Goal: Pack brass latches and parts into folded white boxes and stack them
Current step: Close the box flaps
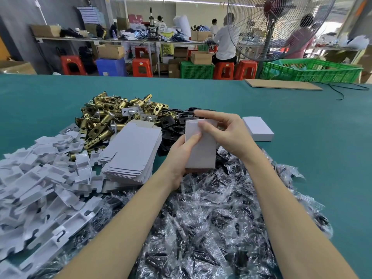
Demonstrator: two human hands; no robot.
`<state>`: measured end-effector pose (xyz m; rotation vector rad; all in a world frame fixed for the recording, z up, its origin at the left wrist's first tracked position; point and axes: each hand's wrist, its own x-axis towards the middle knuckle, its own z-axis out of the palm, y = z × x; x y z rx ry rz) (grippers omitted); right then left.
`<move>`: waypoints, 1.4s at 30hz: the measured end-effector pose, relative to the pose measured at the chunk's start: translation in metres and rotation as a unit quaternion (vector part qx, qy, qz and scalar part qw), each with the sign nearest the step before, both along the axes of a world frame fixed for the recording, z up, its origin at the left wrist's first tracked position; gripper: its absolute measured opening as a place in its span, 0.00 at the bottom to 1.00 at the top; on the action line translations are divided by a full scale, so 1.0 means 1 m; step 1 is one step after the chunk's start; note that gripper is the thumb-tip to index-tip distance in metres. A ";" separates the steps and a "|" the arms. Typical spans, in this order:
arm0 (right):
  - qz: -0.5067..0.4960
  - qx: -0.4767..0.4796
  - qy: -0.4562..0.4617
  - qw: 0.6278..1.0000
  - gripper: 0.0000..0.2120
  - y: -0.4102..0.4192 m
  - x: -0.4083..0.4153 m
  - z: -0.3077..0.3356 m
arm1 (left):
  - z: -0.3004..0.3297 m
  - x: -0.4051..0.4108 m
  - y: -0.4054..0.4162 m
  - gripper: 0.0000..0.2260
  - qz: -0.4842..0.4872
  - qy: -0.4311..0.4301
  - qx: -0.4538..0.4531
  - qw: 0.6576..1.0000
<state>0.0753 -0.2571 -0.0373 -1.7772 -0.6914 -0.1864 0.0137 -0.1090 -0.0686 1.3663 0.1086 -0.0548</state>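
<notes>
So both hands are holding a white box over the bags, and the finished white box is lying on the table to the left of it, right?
Not quite. In the head view the finished white box lies to the right of the held white box, not the left. The left hand and right hand do hold it over the bags.

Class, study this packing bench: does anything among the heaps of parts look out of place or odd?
Yes: one silver-coloured latch lies on top of the brass latches, the only piece there of that finish I can make out. Otherwise the heaps are loose but sorted, and both hands grip the white box.
</notes>
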 end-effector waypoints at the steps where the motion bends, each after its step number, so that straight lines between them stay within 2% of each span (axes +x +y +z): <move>1: 0.000 -0.011 0.000 1.000 0.09 0.000 0.000 -0.001 | 0.000 0.000 0.000 0.17 0.001 0.003 0.000 1.000; 7: 0.007 -0.029 0.000 1.000 0.08 -0.005 0.001 0.000 | -0.002 0.002 0.000 0.17 -0.001 0.009 0.004 1.000; 12: 0.026 0.034 0.068 0.997 0.08 -0.002 -0.001 -0.003 | -0.001 0.003 0.002 0.15 0.002 0.013 -0.033 0.999; 17: 0.021 0.054 0.076 0.995 0.06 -0.008 0.000 -0.005 | -0.003 0.004 0.002 0.12 0.005 0.016 -0.015 1.000; 20: -0.006 0.050 0.063 0.997 0.06 -0.005 0.000 -0.006 | -0.004 0.004 0.002 0.14 0.013 0.026 -0.010 1.000; 22: -0.044 0.021 0.059 0.997 0.06 -0.001 0.001 -0.008 | -0.004 0.005 0.001 0.14 0.014 0.030 -0.025 0.999; 24: -0.066 -0.028 0.103 0.992 0.15 -0.002 0.003 -0.006 | -0.003 0.006 0.001 0.13 0.017 0.029 -0.073 0.997; 26: -0.076 -0.120 0.130 0.981 0.24 -0.007 0.006 -0.002 | -0.003 0.008 0.002 0.13 0.030 0.023 -0.139 0.990; 29: -0.109 -0.241 0.070 0.962 0.30 -0.008 0.006 0.000 | -0.003 0.010 0.002 0.13 0.047 0.017 -0.211 0.976; 33: -0.077 -0.306 0.033 0.948 0.34 0.002 0.000 0.005 | -0.007 0.012 0.004 0.12 0.072 0.025 -0.202 0.977; 37: -0.066 -0.404 0.012 0.912 0.50 0.014 -0.005 0.011 | -0.009 0.014 0.004 0.16 0.087 0.033 -0.165 0.982; 39: -0.085 -0.420 -0.006 0.903 0.51 0.020 -0.006 0.008 | -0.009 0.015 0.003 0.18 0.090 0.031 -0.152 0.984; 42: -0.094 -0.381 0.013 0.920 0.47 0.022 -0.004 0.001 | -0.010 0.015 0.003 0.17 0.085 0.031 -0.153 0.984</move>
